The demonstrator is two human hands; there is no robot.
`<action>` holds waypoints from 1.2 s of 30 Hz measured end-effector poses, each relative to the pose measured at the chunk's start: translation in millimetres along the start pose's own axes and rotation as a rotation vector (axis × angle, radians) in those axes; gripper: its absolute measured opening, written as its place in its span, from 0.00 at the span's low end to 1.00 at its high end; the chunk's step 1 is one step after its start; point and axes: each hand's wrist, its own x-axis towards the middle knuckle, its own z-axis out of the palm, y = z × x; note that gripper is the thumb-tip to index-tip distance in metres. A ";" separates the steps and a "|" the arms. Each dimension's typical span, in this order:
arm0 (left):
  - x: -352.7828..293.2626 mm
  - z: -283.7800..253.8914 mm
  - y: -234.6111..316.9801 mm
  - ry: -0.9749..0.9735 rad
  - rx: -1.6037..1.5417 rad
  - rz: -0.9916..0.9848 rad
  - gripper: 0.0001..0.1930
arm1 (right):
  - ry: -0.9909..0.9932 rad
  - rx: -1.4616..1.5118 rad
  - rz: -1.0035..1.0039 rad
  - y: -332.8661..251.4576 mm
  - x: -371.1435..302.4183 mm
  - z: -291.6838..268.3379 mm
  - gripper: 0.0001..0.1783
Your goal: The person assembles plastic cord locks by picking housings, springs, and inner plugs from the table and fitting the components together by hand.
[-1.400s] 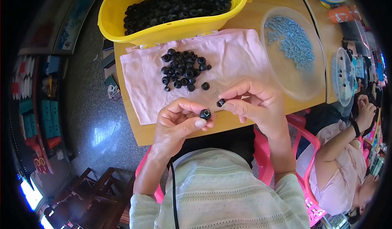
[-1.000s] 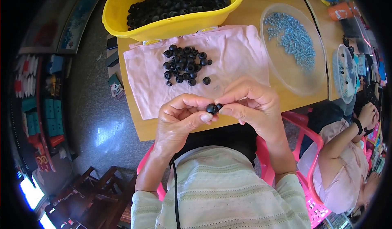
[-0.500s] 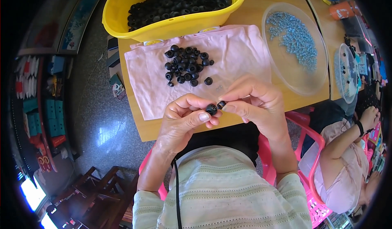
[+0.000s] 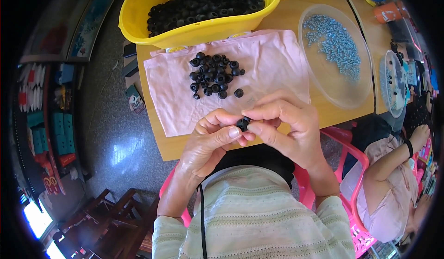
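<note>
Over the table's near edge, my left hand (image 4: pixel 213 136) pinches a round black piece (image 4: pixel 241 124) with a hollow in it between thumb and forefinger. My right hand (image 4: pixel 284 127) closes its thumb and fingertips on a smaller black piece (image 4: pixel 247 119), pressed against the first one. Fingertips partly cover both. Beyond my hands, a loose pile of similar black pieces (image 4: pixel 212 74) lies on a pink cloth (image 4: pixel 273 65), with one piece (image 4: pixel 238 92) a little apart on the near side.
A yellow tub (image 4: pixel 203 31) full of black pieces stands behind the cloth. To the right is a clear round tray (image 4: pixel 340 99) of small blue bits. Another clear tray (image 4: pixel 393 83) sits farther right. A person (image 4: pixel 388 176) sits at my right by a pink chair (image 4: pixel 356 152).
My right hand has moved left and brought the small black piece against the round one, where a gap showed before. The whole view has shifted slightly.
</note>
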 end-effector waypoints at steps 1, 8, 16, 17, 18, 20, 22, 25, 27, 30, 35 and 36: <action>0.0 0.5 -1.7 0.011 -0.024 0.004 0.06 | 0.000 -0.035 0.001 -5.4 -0.4 1.1 0.12; 3.0 0.0 -3.4 -0.009 -0.099 -0.079 0.05 | 0.082 -0.241 -0.151 1.5 -4.1 8.3 0.19; -4.5 10.5 -3.1 0.070 0.081 -0.008 0.06 | 0.072 -0.333 -0.284 7.4 -5.1 5.6 0.20; -5.4 12.6 -3.9 0.075 0.074 0.007 0.07 | 0.085 -0.350 -0.378 9.8 -5.0 6.1 0.19; -7.4 13.2 -5.1 0.089 0.083 0.012 0.07 | 0.085 -0.349 -0.378 9.9 -5.8 6.5 0.19; -10.7 12.3 -3.8 0.064 0.086 -0.007 0.07 | 0.031 -0.389 -0.439 8.1 -9.6 8.7 0.17; -12.3 13.6 -2.0 0.045 0.092 -0.035 0.07 | 0.054 -0.459 -0.452 3.2 -13.9 11.8 0.15; -13.3 9.4 1.4 0.012 0.166 -0.016 0.06 | 0.039 -0.512 -0.439 -2.1 -15.7 13.8 0.14; -12.3 8.0 7.1 0.067 0.263 0.032 0.07 | 0.049 -0.522 -0.446 0.5 -11.5 13.4 0.15; -12.5 5.1 22.1 0.084 0.446 0.140 0.08 | -0.055 -0.175 -0.154 1.8 3.8 0.6 0.18; 2.0 25.9 81.9 0.061 0.795 0.446 0.12 | 0.106 -0.565 -0.108 24.7 26.7 -3.3 0.13; 9.7 35.0 99.3 0.066 0.915 0.538 0.12 | 0.088 -0.602 -0.107 24.0 27.5 -1.1 0.13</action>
